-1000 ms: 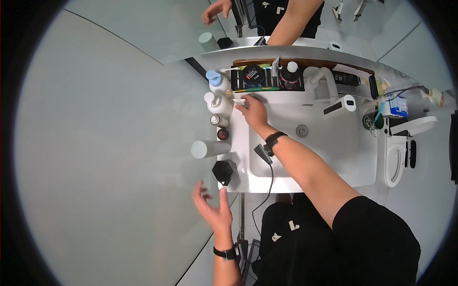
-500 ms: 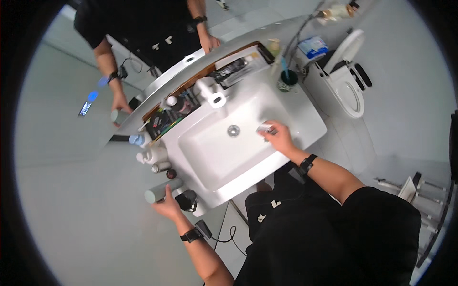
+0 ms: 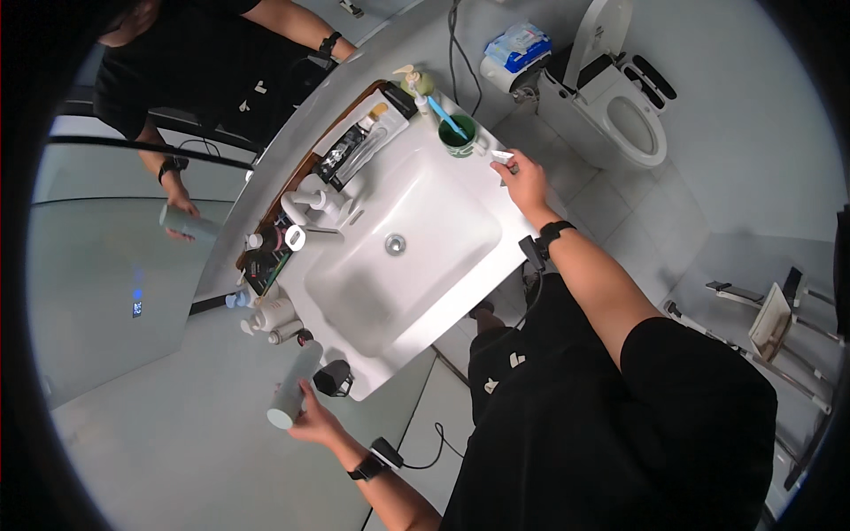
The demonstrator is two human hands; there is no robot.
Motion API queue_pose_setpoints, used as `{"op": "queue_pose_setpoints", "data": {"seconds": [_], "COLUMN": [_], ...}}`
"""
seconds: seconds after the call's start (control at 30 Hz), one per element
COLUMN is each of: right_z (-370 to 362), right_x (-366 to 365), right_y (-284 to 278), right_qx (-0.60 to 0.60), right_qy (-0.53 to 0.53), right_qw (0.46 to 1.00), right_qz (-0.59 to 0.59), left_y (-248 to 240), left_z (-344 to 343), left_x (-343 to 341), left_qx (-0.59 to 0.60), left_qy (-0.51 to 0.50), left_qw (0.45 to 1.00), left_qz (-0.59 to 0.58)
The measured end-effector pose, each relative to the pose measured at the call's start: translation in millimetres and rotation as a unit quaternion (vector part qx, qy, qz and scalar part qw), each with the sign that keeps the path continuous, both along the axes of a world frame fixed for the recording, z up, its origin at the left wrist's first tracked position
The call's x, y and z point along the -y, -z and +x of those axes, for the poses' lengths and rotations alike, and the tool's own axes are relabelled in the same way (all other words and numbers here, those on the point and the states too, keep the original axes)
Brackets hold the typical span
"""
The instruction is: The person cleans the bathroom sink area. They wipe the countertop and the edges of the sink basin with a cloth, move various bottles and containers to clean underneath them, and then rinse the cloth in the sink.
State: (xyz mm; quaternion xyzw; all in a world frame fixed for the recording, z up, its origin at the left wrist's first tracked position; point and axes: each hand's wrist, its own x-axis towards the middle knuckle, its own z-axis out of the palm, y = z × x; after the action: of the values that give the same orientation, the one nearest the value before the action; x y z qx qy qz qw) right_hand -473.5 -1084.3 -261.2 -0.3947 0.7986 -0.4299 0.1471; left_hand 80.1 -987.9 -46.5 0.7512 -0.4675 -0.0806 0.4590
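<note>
My left hand [image 3: 313, 421] is closed around a pale grey-green cylinder [image 3: 297, 388], which it holds tilted beyond the left end of the sink. Beside it, a black cup-shaped object [image 3: 334, 379] stands on the sink's left corner. My right hand [image 3: 526, 184] pinches a small white item [image 3: 502, 157] above the right rim of the white sink [image 3: 513, 215]; its kind is too small to make out. Just left of those fingers is a green mug [image 3: 458, 136] with a blue toothbrush [image 3: 445, 117] in it.
A white faucet [image 3: 312, 211] rises behind the basin. Bottles [image 3: 272, 313] crowd the left end, and a tray [image 3: 350, 146] of toiletries runs along the mirror [image 3: 133, 265]. An open toilet [image 3: 630, 124] and a pack of wipes [image 3: 518, 49] are at the far right.
My right hand has gone from over the basin to the right rim near the mug, still with the white item. The cylinder has swung to a steeper slant. The view has shifted.
</note>
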Motion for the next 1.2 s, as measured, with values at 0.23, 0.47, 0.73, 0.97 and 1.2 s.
{"op": "queue_pose_setpoints", "data": {"seconds": [0.23,0.47,0.73,0.97,1.2], "right_z": [-8,-22,-41,-53,-57], "right_x": [12,14,19,18,-2], "right_y": [-12,-9,-4,-4,10], "right_qx": [0.003,0.04,-0.003,0.011,0.047], "right_qy": [-0.067,-0.161,-0.209,-0.234,-0.206], "right_qw": [0.997,0.985,0.967,0.96,0.966], "right_qz": [0.038,0.056,0.145,0.155,0.152], "left_y": [-12,66,87,90,108], "left_z": [-166,-326,-397,-415,-400], "left_x": [-9,65,109,137,140], "left_qx": [-0.072,-0.112,-0.106,-0.119,-0.119], "left_qy": [0.156,0.338,0.353,0.39,0.403], "left_qw": [0.984,0.93,0.926,0.91,0.905], "left_qz": [0.057,0.086,0.076,0.072,0.071]}}
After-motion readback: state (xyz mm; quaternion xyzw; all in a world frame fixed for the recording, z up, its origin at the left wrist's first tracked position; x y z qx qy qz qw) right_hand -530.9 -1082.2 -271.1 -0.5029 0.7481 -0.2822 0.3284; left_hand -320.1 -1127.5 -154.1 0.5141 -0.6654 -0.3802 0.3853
